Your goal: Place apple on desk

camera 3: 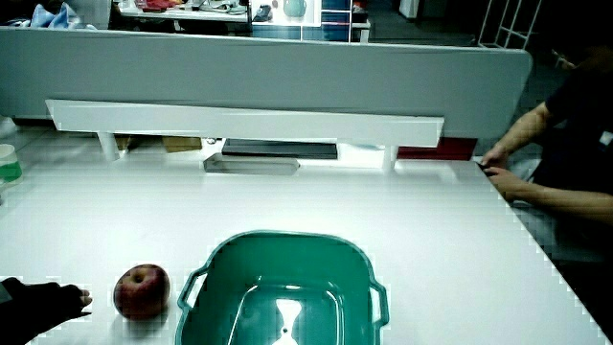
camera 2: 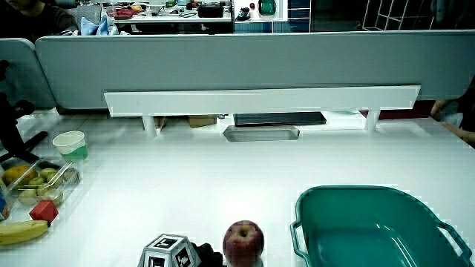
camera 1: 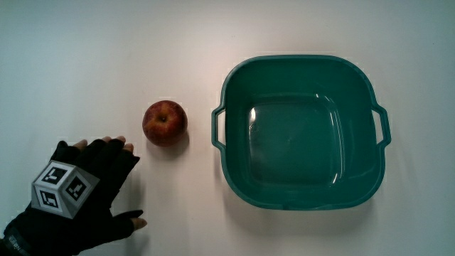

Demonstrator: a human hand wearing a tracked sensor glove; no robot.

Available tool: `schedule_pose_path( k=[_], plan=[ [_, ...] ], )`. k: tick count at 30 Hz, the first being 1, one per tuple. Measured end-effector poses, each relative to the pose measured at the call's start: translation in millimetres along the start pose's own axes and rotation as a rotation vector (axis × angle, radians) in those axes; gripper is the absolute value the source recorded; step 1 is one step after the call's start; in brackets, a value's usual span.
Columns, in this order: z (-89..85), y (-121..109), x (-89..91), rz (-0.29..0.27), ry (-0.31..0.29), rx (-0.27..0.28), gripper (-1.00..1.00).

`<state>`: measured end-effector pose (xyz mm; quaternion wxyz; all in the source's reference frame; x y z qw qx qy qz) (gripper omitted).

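The apple (camera 1: 165, 122) sits on the white desk (camera 1: 106, 57), upright with its stem dimple facing up, and nothing holds it. The hand (camera 1: 82, 192) lies flat on the desk just beside the apple and nearer to the person than it; its grip is released, with the fingers (camera 1: 114, 146) spread and the thumb stretched out away from them, grasping nothing. A narrow strip of bare desk separates the fingertips from the apple, so the two are near but apart. The patterned cube (camera 1: 64, 188) rides on the back of the glove. Seen from the grip, the apple lies between the hand and a teal basin (camera 1: 231, 85), which stands on the desk close to the apple without touching it; one of the basin's handles points toward the apple. In a side view the apple (camera 2: 243, 242) shows beside the cube (camera 2: 168, 253) with the basin (camera 2: 312, 204) next to it, and in a side view the fingertips (camera 3: 77, 299) reach toward the apple (camera 3: 142, 291) with a small gap between them. A green cup (camera 2: 71, 144) and a tray of fruit (camera 2: 37, 182) stand well apart from the hand.
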<state>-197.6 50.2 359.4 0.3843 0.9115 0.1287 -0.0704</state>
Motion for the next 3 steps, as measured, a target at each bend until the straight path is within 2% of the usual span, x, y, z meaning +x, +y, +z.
schedule_pose_path(
  k=[3],
  plan=[
    [-2.5,-0.5,0.0,0.044,0.036,-0.002,-1.00]
  ],
)
